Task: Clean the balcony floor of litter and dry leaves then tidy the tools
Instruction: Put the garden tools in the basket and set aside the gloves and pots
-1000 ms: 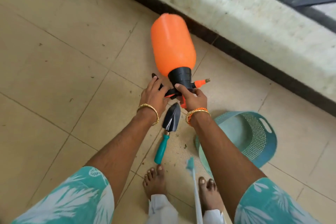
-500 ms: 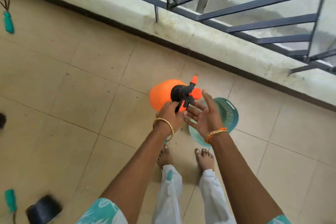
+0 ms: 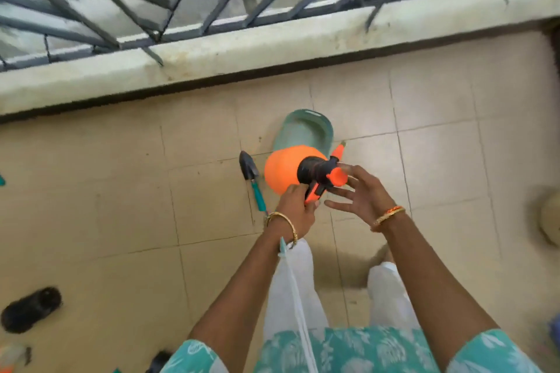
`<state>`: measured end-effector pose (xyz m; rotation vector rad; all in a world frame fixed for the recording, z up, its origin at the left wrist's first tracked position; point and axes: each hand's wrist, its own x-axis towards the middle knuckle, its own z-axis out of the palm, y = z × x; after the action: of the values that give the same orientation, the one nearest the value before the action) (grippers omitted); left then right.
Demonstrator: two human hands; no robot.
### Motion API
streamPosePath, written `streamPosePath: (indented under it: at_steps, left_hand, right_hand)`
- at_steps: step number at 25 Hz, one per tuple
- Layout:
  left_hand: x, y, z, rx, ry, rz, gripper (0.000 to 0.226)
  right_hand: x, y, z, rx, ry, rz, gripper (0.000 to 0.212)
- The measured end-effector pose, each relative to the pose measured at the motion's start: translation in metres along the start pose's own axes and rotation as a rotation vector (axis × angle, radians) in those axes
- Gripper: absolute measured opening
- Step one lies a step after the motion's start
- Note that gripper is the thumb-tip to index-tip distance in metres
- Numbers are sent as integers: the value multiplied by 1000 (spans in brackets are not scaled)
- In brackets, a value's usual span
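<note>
At frame centre, your left hand (image 3: 295, 206) grips the orange sprayer (image 3: 285, 168) by its trigger handle; your right hand (image 3: 359, 195) is spread open. It is likely light, smooth plastic.

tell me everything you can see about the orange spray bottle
The spray bottle has a rounded orange tank, seemingly plastic, with a black pump head, an orange knob, an orange trigger and a thin orange nozzle pointing up and right. It is held in the air, tilted on its side with the head toward the person. The left hand grips the trigger handle; the right hand, fingers spread, is at the knob, contact unclear. Its contents cannot be seen.
</note>
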<state>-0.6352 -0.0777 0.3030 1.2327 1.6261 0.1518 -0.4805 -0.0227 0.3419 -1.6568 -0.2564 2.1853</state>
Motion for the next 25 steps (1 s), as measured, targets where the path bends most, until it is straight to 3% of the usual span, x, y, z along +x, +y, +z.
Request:
streamPosePath:
  at_steps: [3,7,14,16,19,22,25]
  left_hand:
    - [-6,39,52,121,-87,55,24]
    - [-8,105,140,256,-185,120,27]
    - [-20,223,300,249,-315,181,16]
    - [-19,257,336,208,-374,209,23]
    - [1,298,381,194,-411,292,53]
    - [45,341,414,148,-501,154,67]
    - [98,396,443,-106,-545,-42,65]
  right_hand:
    - [-25,9,-52,-58,225,-11,30]
    - [-53,13,-146,35,474,-13,38]
    - [-120,7,-322,-37,802,-38,46]
    - [-137,-1,-371,-27,860,-46,48]
    - [-152,-11,-441,2,948,-65,51]
    - [-158,-22,-497,-9,1017,-76,51]
    - [-151,-50,-546,-35,1027,-134,51]
